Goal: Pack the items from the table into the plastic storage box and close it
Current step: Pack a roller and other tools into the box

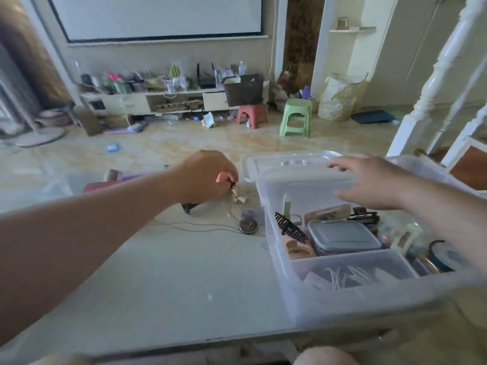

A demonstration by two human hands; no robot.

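The table (163,280) in front of me is the biggest thing here, a pale glossy top that runs from my lap out toward the tiled floor. On its right side sits the clear plastic storage box (297,293), open, its near edge reaching the table's front. Its lid (287,162) lies flat on the table just behind the box, touching or almost touching the far wall.

Inside the box, a divider splits off a near compartment holding a bundle of white cords (347,276). Behind it, a small grey-lidded container (344,237) rests in the middle, with a black claw clip (291,227) and a tan clip (300,250) to its left and more hair accessories, too blurred to sort out, to its right.

My right hand (369,181) hovers over the far end of the box with the fingers spread and loose, holding nothing. My left hand (204,177) is well apart from it, out on the table left of the box, fingers curled around a small pink item (222,177) and down among the loose pieces there. I cannot tell how much else it holds.

Just beside that hand lie a cream toothed clip (239,194), a dark clip (189,206) partly under my wrist, a round dark compact (248,225), and thin wire (200,228) trailing across the tabletop.
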